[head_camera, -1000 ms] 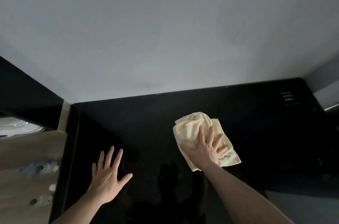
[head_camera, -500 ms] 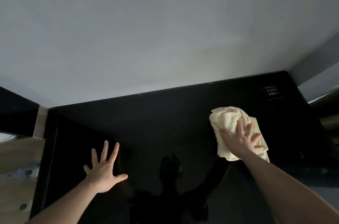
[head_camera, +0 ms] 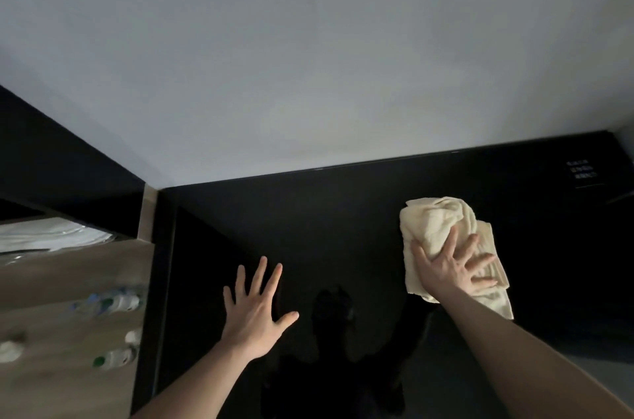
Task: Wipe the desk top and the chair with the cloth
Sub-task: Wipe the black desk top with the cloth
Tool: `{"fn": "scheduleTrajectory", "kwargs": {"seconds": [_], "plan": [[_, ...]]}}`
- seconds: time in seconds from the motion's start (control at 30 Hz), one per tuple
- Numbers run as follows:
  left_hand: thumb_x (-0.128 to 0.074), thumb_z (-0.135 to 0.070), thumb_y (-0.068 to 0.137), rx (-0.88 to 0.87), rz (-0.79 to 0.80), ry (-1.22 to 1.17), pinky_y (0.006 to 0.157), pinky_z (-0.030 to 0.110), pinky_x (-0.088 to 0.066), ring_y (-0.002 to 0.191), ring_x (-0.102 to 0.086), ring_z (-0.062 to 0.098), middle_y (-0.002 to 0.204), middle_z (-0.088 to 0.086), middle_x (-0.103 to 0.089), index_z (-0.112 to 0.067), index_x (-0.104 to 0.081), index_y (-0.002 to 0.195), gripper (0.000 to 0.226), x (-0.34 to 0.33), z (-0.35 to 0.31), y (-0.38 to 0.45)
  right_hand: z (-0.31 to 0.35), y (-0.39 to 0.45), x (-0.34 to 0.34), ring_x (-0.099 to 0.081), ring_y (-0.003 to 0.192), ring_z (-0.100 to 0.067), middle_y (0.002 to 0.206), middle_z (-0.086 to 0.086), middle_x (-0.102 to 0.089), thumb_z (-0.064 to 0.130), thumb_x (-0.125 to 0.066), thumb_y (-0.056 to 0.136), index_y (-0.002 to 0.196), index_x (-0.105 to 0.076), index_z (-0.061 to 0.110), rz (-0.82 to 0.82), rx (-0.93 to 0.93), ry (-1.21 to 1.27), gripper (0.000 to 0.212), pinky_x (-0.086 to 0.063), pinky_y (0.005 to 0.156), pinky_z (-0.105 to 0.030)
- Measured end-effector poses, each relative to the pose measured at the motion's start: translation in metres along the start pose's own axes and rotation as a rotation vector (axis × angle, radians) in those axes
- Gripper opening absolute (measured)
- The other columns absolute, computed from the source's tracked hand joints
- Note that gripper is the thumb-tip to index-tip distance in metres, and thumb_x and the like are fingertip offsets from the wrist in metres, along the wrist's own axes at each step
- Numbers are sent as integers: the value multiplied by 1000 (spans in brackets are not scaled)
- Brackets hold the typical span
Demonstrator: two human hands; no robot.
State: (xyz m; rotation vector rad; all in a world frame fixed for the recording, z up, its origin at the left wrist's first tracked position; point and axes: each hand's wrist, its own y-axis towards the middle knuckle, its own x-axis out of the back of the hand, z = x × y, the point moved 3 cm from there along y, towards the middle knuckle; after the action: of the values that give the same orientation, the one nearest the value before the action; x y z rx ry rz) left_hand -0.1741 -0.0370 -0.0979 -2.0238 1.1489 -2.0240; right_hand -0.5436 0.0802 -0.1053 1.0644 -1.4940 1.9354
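A crumpled cream cloth (head_camera: 435,223) lies on the glossy black desk top (head_camera: 326,223), right of centre. My right hand (head_camera: 449,267) presses flat on the cloth's near half, fingers spread and straight. My left hand (head_camera: 255,312) rests flat on the bare desk surface further left, fingers spread wide, holding nothing. The dark surface mirrors my arms and head. No chair is in view.
A pale wall (head_camera: 308,58) rises behind the desk's back edge. To the left stands a wooden shelf unit (head_camera: 68,333) with several small bottles (head_camera: 113,302) and something white (head_camera: 44,233) on top. A small white-lettered label (head_camera: 583,169) sits at the desk's far right.
My right hand slid the cloth to the right across the desk over the last second. My left hand stayed planted flat on the surface. The camera view swung from side to side.
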Motion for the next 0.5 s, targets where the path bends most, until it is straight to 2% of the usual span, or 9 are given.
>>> {"fn": "scheduleTrajectory", "kwargs": {"seconds": [0.1, 0.17, 0.23, 0.33, 0.43, 0.5], "plan": [[-45, -77, 92, -47, -128, 3, 124, 53, -26, 160, -13, 33, 174, 1, 1, -26, -15, 167, 97, 5, 39, -12, 44, -40, -38, 34, 154, -48, 172, -4, 33, 90, -25, 88, 165, 21, 39, 21, 74, -19, 103, 13, 117, -80], [-44, -79, 89, 39, -195, -23, 121, 51, -34, 156, -26, 34, 173, 6, -18, -20, -27, 165, 97, 4, 83, -23, 74, -67, -65, 35, 153, -49, 171, -6, 35, 90, -21, 88, 164, 23, 36, 21, 131, -50, 103, 17, 116, -80], [-34, -84, 88, 131, -211, -9, 121, 52, -33, 156, -26, 34, 172, 9, -21, -18, -27, 165, 102, 0, 131, -34, 103, -93, -90, 35, 152, -49, 170, -7, 36, 89, -19, 89, 165, 22, 34, 20, 180, -67, 102, 22, 112, -78], [-25, -87, 86, 165, -192, -32, 119, 52, -37, 154, -29, 37, 173, 10, -16, -15, -23, 166, 107, -7, 187, -50, 143, -128, -122, 35, 152, -50, 169, -8, 38, 87, -18, 90, 166, 22, 33, 23, 229, -94, 101, 25, 109, -78], [-29, -85, 87, 195, -167, -143, 110, 45, -49, 149, -38, 36, 172, 9, -13, -16, -11, 167, 108, -11, 216, -64, 176, -158, -148, 36, 151, -51, 169, -9, 40, 87, -16, 90, 165, 25, 32, 24, 252, -116, 101, 18, 114, -81], [-39, -77, 92, 172, -154, -211, 107, 40, -52, 149, -40, 32, 173, 6, -9, -20, -3, 168, 102, -14, 222, -68, 196, -178, -164, 37, 151, -51, 169, -9, 39, 88, -15, 90, 165, 24, 32, 23, 269, -116, 101, 15, 114, -82]]}}
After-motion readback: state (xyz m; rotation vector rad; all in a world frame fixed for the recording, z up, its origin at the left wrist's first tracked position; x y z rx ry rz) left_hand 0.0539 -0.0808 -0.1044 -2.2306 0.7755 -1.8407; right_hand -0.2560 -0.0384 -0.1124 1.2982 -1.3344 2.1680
